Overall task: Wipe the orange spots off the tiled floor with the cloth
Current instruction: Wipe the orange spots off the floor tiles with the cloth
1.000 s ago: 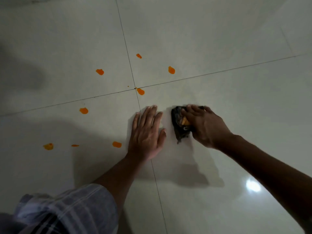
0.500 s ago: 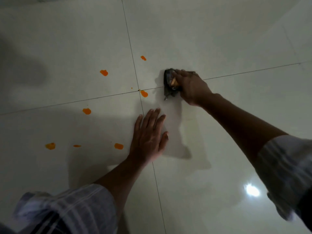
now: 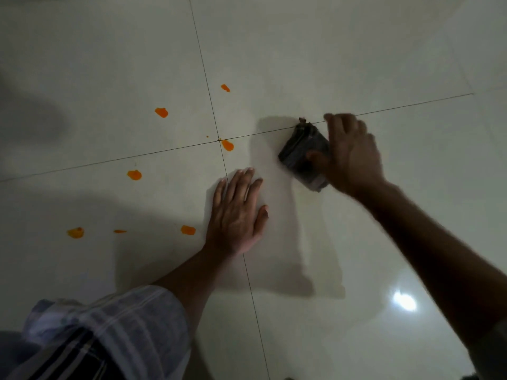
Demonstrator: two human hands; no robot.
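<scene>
My right hand [image 3: 349, 157] grips a dark folded cloth [image 3: 303, 157] and presses it on the white tiled floor [image 3: 356, 50], just below a grout line. My left hand [image 3: 237, 212] lies flat on the floor with its fingers spread, left of the cloth. Several orange spots mark the tiles to the left: one at the grout crossing [image 3: 227, 145], one above it [image 3: 225, 88], one further left [image 3: 161, 112], one on the lower left tile [image 3: 134, 174], and a row near my left wrist [image 3: 188, 230], [image 3: 120, 231], [image 3: 75, 232].
Grout lines cross near the middle of the view. My striped sleeve [image 3: 109, 330] fills the lower left. A bright light reflection [image 3: 403, 301] shines on the glossy tile at lower right.
My right hand has swept the cloth from the tile above the grout line to the right and slightly down. The orange spot that lay there is gone. My left hand stays planted.
</scene>
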